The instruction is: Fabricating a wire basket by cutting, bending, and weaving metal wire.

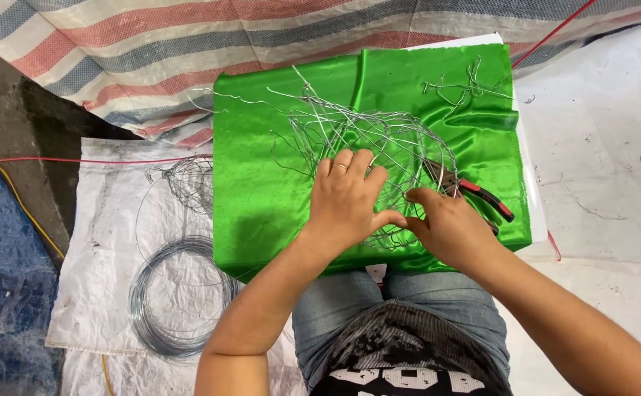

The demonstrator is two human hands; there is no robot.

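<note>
Left grip (346, 199): hand flat, fingers spread and slightly curled, pressing on the near side of the wire mesh frame (379, 143); ring on 1 finger; thumb tip meets the right hand at the near edge of the mesh. Not pinched shut, more an open palm-down press. Right grip (445, 224): fingers curled in on thin wire at the near right part of the frame, thumb toward the left thumb; looks closed on wire strands, fingertips partly hidden.

Head view: the wire mesh frame, a loose dome-like tangle of thin silver wire, sits on a shiny green cloth (262, 183) that covers a low desk, mid scene, just far of the person's knees. Pliers with red and black handles (481, 194) lie on the cloth, just right of the right hand, jaws tucked under the mesh. Loose wire scraps (467, 88) at the far right corner of the cloth. Left on the floor: white woven sack (100, 242) with a coil of grey wire (177, 301) near and a smaller wire mesh piece (188, 180) farther. Striped tarp (152, 44) far. Red cord (78, 160) runs along the left.
</note>
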